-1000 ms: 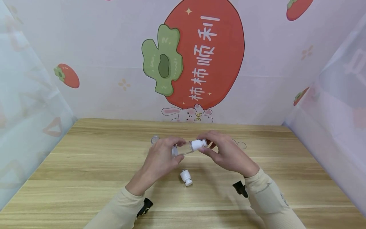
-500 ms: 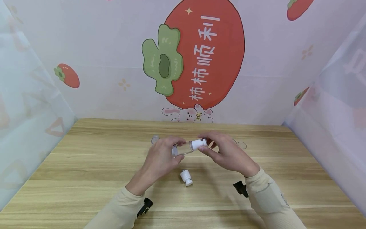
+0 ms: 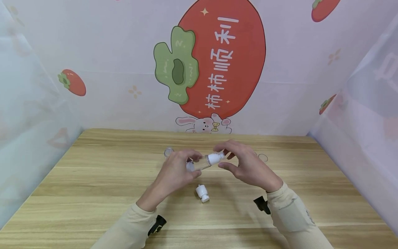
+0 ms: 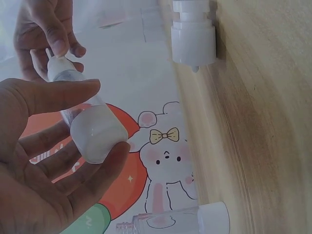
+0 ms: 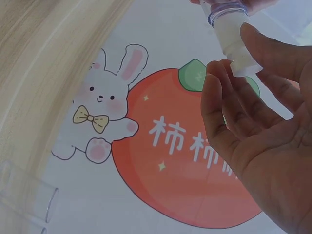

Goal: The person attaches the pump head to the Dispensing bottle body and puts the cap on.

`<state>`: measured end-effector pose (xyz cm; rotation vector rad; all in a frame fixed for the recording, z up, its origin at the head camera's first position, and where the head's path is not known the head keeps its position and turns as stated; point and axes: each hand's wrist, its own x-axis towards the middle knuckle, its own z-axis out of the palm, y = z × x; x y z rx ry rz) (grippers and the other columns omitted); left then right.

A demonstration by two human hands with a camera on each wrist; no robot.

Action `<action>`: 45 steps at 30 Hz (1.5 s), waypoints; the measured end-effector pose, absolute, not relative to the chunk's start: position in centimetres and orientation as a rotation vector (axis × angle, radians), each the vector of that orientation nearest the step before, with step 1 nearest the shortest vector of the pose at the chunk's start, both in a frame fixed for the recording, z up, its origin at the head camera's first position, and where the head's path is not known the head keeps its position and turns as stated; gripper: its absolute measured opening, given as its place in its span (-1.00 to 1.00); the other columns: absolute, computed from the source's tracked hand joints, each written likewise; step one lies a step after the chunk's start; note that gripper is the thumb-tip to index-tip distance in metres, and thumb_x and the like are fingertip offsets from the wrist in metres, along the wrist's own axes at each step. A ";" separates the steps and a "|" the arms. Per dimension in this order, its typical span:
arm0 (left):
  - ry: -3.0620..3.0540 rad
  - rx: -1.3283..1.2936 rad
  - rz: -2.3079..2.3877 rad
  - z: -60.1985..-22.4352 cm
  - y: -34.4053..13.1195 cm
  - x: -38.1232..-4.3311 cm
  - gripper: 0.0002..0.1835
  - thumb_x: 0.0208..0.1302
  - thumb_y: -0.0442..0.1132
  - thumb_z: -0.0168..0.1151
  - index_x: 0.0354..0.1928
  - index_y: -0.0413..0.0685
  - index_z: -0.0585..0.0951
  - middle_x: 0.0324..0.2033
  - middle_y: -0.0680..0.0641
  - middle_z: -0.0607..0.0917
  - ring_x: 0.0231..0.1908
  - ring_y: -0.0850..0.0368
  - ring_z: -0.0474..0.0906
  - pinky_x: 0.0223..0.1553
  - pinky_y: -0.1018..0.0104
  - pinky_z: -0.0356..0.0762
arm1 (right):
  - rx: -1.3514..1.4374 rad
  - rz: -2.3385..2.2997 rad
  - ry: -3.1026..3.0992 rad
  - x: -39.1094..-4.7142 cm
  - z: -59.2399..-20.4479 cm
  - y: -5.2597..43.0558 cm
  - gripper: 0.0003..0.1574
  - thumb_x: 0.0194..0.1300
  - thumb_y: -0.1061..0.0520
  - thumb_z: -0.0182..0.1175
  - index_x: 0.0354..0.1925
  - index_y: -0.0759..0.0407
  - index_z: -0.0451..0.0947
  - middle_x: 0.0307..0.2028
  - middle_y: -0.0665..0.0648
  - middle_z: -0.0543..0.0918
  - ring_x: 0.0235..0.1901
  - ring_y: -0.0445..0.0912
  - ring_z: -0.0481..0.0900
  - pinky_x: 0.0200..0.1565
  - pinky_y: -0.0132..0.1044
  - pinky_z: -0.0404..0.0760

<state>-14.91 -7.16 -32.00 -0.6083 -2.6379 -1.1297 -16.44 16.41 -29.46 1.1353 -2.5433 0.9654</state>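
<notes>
My left hand (image 3: pixel 177 167) holds a clear bottle (image 3: pixel 200 163) around its lower body. The bottle is tilted above the table, its white pump (image 3: pixel 214 158) pointing up to the right. In the left wrist view its white base (image 4: pixel 97 134) lies between my thumb and fingers. My right hand (image 3: pixel 247 164) is spread around the pump head (image 5: pixel 243 66), thumb and fingers parted; whether a fingertip still touches it is hard to tell. A second white pump (image 3: pixel 202 193) lies on the table below the hands.
Another clear bottle with a white base (image 4: pixel 214 219) stands behind my left hand. Clear round-rimmed pieces (image 3: pixel 263 157) stand at the right beyond my right hand, partly hidden by it. A printed sheet (image 3: pixel 118 97) backs the wooden table (image 3: pixel 102 180).
My right hand has loosened from the pump, its thumb and fingers moving apart. My left hand keeps holding the bottle in nearly the same place. The loose pump has not moved.
</notes>
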 end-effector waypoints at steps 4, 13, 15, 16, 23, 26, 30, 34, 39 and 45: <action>-2.647 -0.608 -1.129 -32.0 -7.2 -14.9 -0.59 -0.08 -0.41 0.63 -0.11 -0.12 0.75 -0.28 -0.02 0.77 -0.27 0.08 0.63 -0.25 0.17 0.55 | 1.159 0.967 -2.528 -16.5 -29.5 16.4 -0.54 0.20 0.35 0.44 0.05 0.11 0.60 -0.06 -0.08 0.66 -0.11 -0.19 0.60 -0.09 -0.23 0.64; -2.628 -0.619 -1.080 -31.9 -7.1 -14.8 -0.60 -0.08 -0.40 0.64 -0.13 -0.08 0.75 -0.30 0.00 0.77 -0.31 0.12 0.60 -0.28 0.20 0.51 | 1.141 0.963 -2.563 -16.5 -29.5 16.3 -0.62 0.26 0.30 0.41 0.02 0.09 0.61 -0.11 -0.11 0.66 -0.15 -0.20 0.61 -0.11 -0.23 0.65; -2.616 -0.623 -1.065 -32.0 -7.1 -14.8 -0.60 -0.09 -0.40 0.64 -0.13 -0.09 0.76 -0.30 0.00 0.77 -0.32 0.12 0.60 -0.28 0.19 0.50 | 1.140 0.969 -2.571 -16.5 -29.5 16.3 -0.64 0.28 0.29 0.40 0.02 0.10 0.61 -0.11 -0.11 0.66 -0.16 -0.19 0.62 -0.11 -0.25 0.65; -2.609 -0.626 -1.056 -32.0 -7.1 -14.8 -0.61 -0.09 -0.40 0.64 -0.13 -0.09 0.76 -0.30 0.00 0.77 -0.31 0.12 0.60 -0.28 0.19 0.49 | 1.141 0.974 -2.574 -16.5 -29.5 16.3 -0.65 0.29 0.28 0.39 0.02 0.10 0.61 -0.11 -0.10 0.66 -0.17 -0.18 0.62 -0.11 -0.26 0.65; -2.590 -0.619 -1.031 -32.0 -7.1 -14.7 -0.59 -0.09 -0.42 0.63 -0.12 -0.11 0.76 -0.26 -0.01 0.78 -0.27 0.09 0.62 -0.25 0.15 0.51 | 1.131 0.996 -2.595 -16.5 -29.6 16.3 -0.72 0.34 0.24 0.36 0.01 0.10 0.63 -0.12 -0.10 0.66 -0.23 -0.21 0.64 -0.15 -0.29 0.65; -2.584 -0.616 -1.025 -32.0 -7.1 -14.6 -0.59 -0.09 -0.43 0.63 -0.12 -0.12 0.76 -0.26 -0.02 0.78 -0.26 0.08 0.63 -0.24 0.14 0.52 | 1.116 1.004 -2.607 -16.5 -29.6 16.2 -0.75 0.35 0.23 0.35 -0.01 0.09 0.63 -0.14 -0.11 0.66 -0.25 -0.24 0.63 -0.16 -0.28 0.65; -2.577 -0.615 -1.022 -32.0 -7.0 -14.6 -0.59 -0.09 -0.43 0.63 -0.12 -0.11 0.76 -0.25 -0.02 0.78 -0.25 0.07 0.64 -0.23 0.13 0.53 | 1.093 1.020 -2.625 -16.5 -29.5 16.2 -0.75 0.35 0.22 0.35 -0.01 0.10 0.63 -0.14 -0.10 0.66 -0.24 -0.23 0.63 -0.16 -0.25 0.66; -2.573 -0.618 -1.028 -32.0 -7.0 -14.6 -0.60 -0.08 -0.43 0.63 -0.12 -0.12 0.76 -0.25 -0.03 0.78 -0.24 0.07 0.64 -0.23 0.12 0.53 | 1.071 1.026 -2.635 -16.4 -29.5 16.3 -0.70 0.35 0.20 0.36 0.04 0.15 0.62 -0.10 -0.05 0.66 -0.20 -0.20 0.64 -0.14 -0.23 0.66; -2.571 -0.620 -1.041 -32.0 -7.1 -14.7 -0.60 -0.08 -0.42 0.63 -0.11 -0.14 0.76 -0.25 -0.04 0.78 -0.25 0.07 0.64 -0.25 0.13 0.52 | 1.071 0.996 -2.610 -16.3 -29.4 16.5 -0.58 0.30 0.18 0.41 0.11 0.17 0.59 -0.04 -0.03 0.67 -0.16 -0.17 0.64 -0.11 -0.22 0.65; -2.580 -0.614 -1.087 -32.1 -7.1 -14.8 -0.59 -0.09 -0.41 0.64 -0.13 -0.11 0.76 -0.28 0.01 0.76 -0.27 0.11 0.62 -0.26 0.17 0.52 | 1.101 0.977 -2.574 -16.3 -29.3 16.6 -0.46 0.20 0.24 0.48 0.13 0.15 0.58 0.00 -0.04 0.66 -0.13 -0.17 0.62 -0.08 -0.20 0.64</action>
